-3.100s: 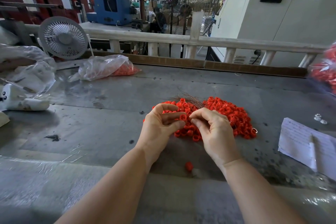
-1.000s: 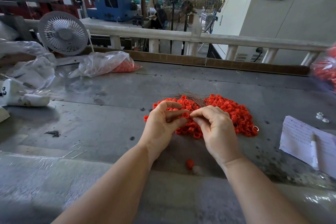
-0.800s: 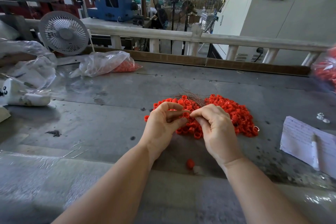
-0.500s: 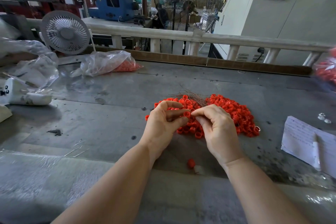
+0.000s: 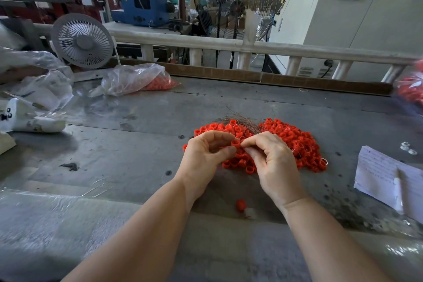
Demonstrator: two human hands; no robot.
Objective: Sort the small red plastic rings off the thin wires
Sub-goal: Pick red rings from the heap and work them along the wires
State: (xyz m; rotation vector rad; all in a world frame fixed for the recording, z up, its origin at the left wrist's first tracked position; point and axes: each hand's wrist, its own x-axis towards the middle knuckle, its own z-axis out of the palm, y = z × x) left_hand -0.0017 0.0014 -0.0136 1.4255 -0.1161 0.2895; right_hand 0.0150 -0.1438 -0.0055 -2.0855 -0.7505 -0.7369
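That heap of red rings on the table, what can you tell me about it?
The pile of red rings is a loose, low mound of small, short plastic-looking hoops lying at all angles on the grey metal table. Thin brownish wires stick out at its far edge. Both hands work over its near side, hiding part of it.

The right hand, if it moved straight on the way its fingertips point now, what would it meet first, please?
Probably the red ring pinched between both hands, then the left hand's fingertips. The right hand points leftward at them; depth is unclear.

No legible text anywhere.
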